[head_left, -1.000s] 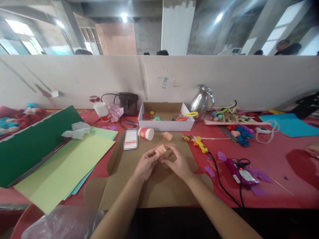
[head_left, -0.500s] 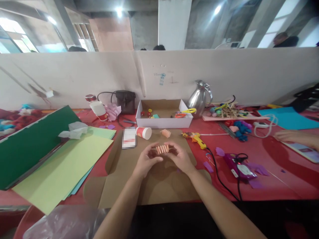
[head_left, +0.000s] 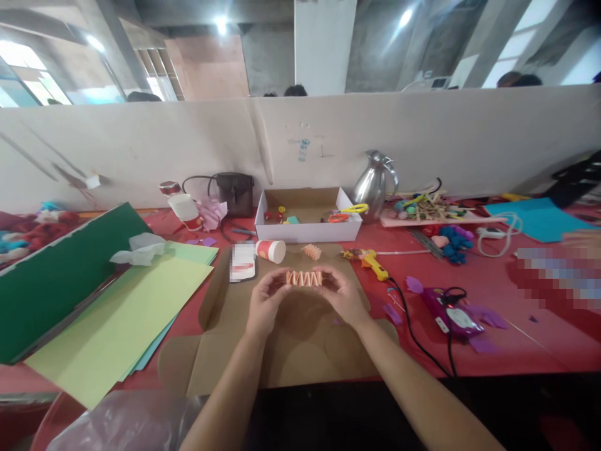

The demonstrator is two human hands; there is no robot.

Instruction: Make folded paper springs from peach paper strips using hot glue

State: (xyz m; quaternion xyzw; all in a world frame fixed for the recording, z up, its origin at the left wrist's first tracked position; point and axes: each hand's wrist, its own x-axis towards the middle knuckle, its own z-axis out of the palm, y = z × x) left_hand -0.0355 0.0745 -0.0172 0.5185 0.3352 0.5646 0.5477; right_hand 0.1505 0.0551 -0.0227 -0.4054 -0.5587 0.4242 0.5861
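Observation:
Between my two hands a folded orange paper spring (head_left: 304,279) is stretched out sideways, its zigzag pleats facing me. My left hand (head_left: 268,300) pinches its left end, and my right hand (head_left: 341,295) pinches the right end. Both hands are over a flattened brown cardboard sheet (head_left: 225,354). Just beyond them a second pleated orange paper piece (head_left: 312,252) lies on the cardboard. To its left a red-and-white paper cup (head_left: 271,251) rests on its side, beside a phone-like item (head_left: 243,262) that is partly blurred out.
A white box (head_left: 307,232) with scissors and small bits stands behind. On the right lie a yellow glue gun (head_left: 373,264), its cord and a purple box (head_left: 451,313). A steel jug (head_left: 373,185) is at the back. Coloured paper (head_left: 126,319) covers the left. Another person's hand (head_left: 582,241) is far right.
My hands have moved slightly apart, and the paper spring between them is stretched wider. At far right, the other person's hand has shifted and is blurred.

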